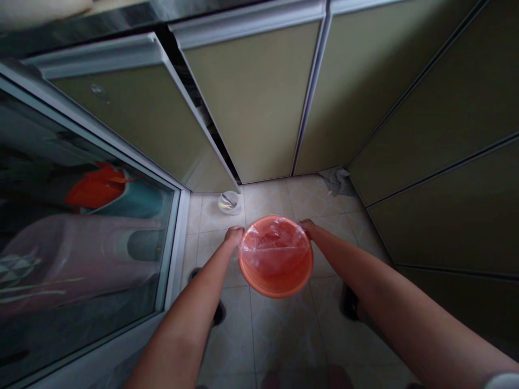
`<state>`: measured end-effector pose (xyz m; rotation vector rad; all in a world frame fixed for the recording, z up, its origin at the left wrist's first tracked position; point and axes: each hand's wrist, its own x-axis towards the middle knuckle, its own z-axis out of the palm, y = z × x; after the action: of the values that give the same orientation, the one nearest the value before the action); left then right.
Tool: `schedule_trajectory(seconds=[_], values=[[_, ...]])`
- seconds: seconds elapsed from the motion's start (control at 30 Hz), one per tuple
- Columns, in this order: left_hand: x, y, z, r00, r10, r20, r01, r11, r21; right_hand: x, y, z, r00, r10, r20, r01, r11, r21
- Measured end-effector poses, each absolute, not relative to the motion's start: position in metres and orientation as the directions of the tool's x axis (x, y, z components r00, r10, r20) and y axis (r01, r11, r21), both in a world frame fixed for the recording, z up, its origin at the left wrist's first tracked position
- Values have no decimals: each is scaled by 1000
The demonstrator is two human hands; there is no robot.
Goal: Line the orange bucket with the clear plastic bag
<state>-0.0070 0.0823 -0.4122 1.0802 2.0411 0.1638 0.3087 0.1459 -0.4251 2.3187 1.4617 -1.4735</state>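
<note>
Reaching forward and down, both arms stretch out nearly straight, left hand (234, 236) and right hand (307, 227) each gripping opposite rims of one orange plastic basin (275, 256) lined with clear film, held above the tiled floor (279, 329). Three cabinet doors (251, 102) stand ahead; one small clear cup (230, 202) sits by them.

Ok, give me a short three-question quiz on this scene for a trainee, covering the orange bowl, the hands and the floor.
1. True or false: the round orange plastic bowl rests on the tiled floor.
2. What lines the bowl's inside?
3. Which thing stands on the floor by the cabinet door? A) small clear plastic cup B) metal kettle C) green bottle

Key:
1. False: the left hand and right hand hold it by the rim, above the floor.
2. A clear plastic bag.
3. A
</note>
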Motion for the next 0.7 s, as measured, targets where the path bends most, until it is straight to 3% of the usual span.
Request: schedule_trajectory(seconds=[0.07,0.17,0.27,0.37,0.5,0.57,0.7], values=[[-12,77,-405,-316,775,-548,653,596,466,313,143,-425,90,684,-724,729,-541,-420],[-22,64,-382,-323,888,-327,742,452,495,327,138,-409,55,735,-676,751,-476,-457],[-30,42,-351,-154,979,-137,845,202,494,347,124,-375,23,835,-549,806,-340,-484],[-31,17,-323,52,989,-135,890,15,457,361,98,-337,-135,924,-357,885,-50,-463],[-23,-12,-309,193,959,-207,920,-104,377,357,55,-306,-442,833,-332,859,287,-424],[-19,-23,-310,234,947,-221,917,-139,374,349,39,-301,-491,785,-379,855,349,-383],[-16,-37,-309,283,937,-204,914,-199,353,335,27,-299,-440,804,-400,892,341,-295]])
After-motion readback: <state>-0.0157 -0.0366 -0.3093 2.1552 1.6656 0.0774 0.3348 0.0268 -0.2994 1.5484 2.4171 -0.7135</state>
